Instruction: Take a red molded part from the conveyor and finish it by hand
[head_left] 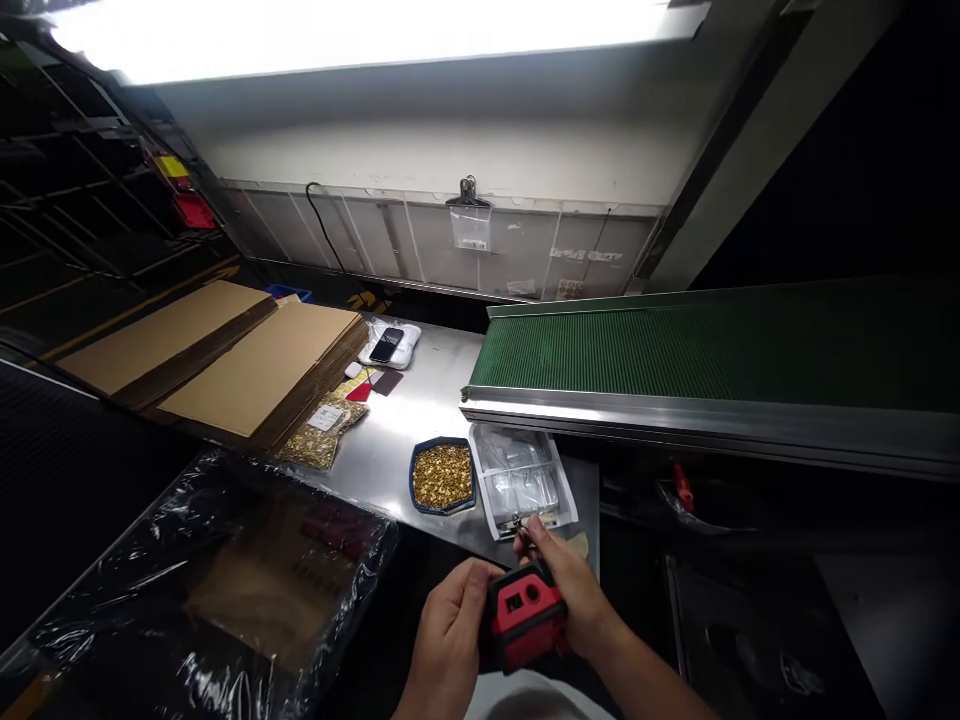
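Low in front of me is a red-and-black boxy device with small dark windows, which looks like a laser level (527, 612). My left hand (452, 625) is closed against its left side, thumb on top. My right hand (574, 590) is closed along its right side, with thumb and fingertips together beyond the far edge; a tiny dark part near them is too small to make out. Just past my hands lies a white tray (571, 500) of clear plastic bags (517, 470). To its left stands a blue bin (413, 480) of small gold-coloured metal pieces (442, 475).
A green conveyor belt (637, 345) runs off to the right. Stacked cardboard (262, 365), a bag of gold-coloured pieces (315, 440) and a phone (386, 345) sit on the metal table (382, 455). A plastic-wrapped carton (247, 590) is at the near left.
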